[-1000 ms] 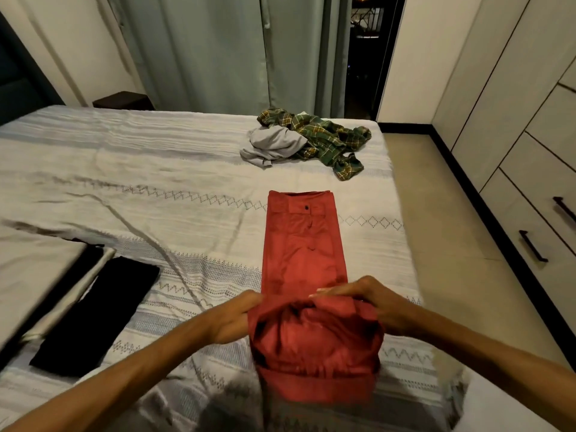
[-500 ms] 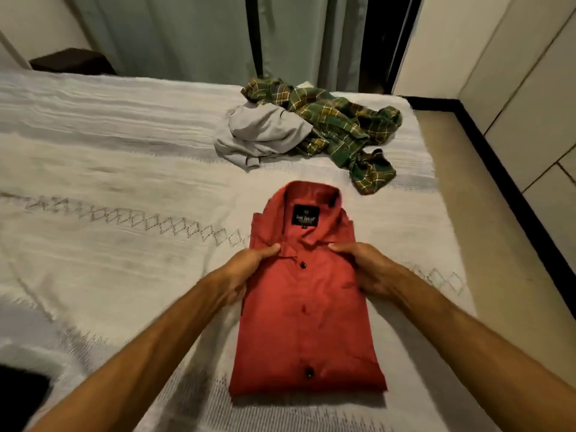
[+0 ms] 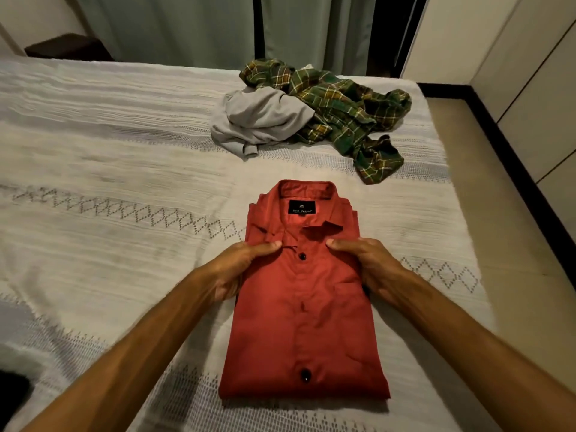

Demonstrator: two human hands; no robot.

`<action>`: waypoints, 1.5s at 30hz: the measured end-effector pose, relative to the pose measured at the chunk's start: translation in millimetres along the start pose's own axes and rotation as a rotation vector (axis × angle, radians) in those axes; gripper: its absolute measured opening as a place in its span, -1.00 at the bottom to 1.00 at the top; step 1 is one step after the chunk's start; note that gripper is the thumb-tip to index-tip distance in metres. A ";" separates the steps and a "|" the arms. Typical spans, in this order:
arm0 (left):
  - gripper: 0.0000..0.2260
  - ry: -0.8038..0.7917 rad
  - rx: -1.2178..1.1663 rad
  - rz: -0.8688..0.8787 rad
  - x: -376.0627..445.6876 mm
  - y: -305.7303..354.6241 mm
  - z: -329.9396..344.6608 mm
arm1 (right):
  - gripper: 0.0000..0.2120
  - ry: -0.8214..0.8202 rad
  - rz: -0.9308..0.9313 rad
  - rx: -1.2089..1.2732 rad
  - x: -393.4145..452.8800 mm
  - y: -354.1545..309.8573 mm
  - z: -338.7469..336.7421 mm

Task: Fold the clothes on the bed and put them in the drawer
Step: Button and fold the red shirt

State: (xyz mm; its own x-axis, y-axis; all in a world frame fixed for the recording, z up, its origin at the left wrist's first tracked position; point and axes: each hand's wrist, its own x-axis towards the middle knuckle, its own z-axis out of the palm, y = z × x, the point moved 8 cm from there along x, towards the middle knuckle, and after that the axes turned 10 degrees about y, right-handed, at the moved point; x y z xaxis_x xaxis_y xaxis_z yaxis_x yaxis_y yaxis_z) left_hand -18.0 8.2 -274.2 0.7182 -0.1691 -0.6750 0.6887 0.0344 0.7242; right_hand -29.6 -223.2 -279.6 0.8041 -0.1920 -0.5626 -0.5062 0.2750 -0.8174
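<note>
Gripping folded red shirt [image 3: 304, 294]: left hand [image 3: 240, 269], right hand [image 3: 367, 266]; plaid shirt [image 3: 352, 113], grey garment [image 3: 261, 120] beyond.

Smooth red cloth shirt [image 3: 304, 294] on a coarse woven bedspread [image 3: 109, 157].

Both arms reach forward, left hand [image 3: 241, 266] and right hand [image 3: 363, 263] curled, thumbs pointing inward

Bed [image 3: 109, 157] covered by a pale woven spread with grey diamond-pattern bands. Lying directly on it: folded red shirt [image 3: 304, 307] near the front, collar facing away; farther back, a crumpled grey garment [image 3: 261, 120] touching a crumpled green plaid shirt [image 3: 349, 110] at its right. Dark item [image 3: 12, 397] at lower left edge, cut off by the frame.
</note>
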 end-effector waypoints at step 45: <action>-0.47 -0.095 0.191 -0.130 -218.2 -183.8 10.5 | -0.46 -0.222 0.232 -0.132 -255.7 126.9 -53.1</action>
State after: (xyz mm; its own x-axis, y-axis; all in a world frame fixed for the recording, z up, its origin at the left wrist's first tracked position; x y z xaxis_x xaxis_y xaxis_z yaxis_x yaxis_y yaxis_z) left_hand -302.3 28.5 -258.6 0.6065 -0.2517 -0.7542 0.7367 -0.1788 0.6521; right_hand -316.0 -189.2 -246.1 0.7037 0.0753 -0.7065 -0.7079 0.1598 -0.6880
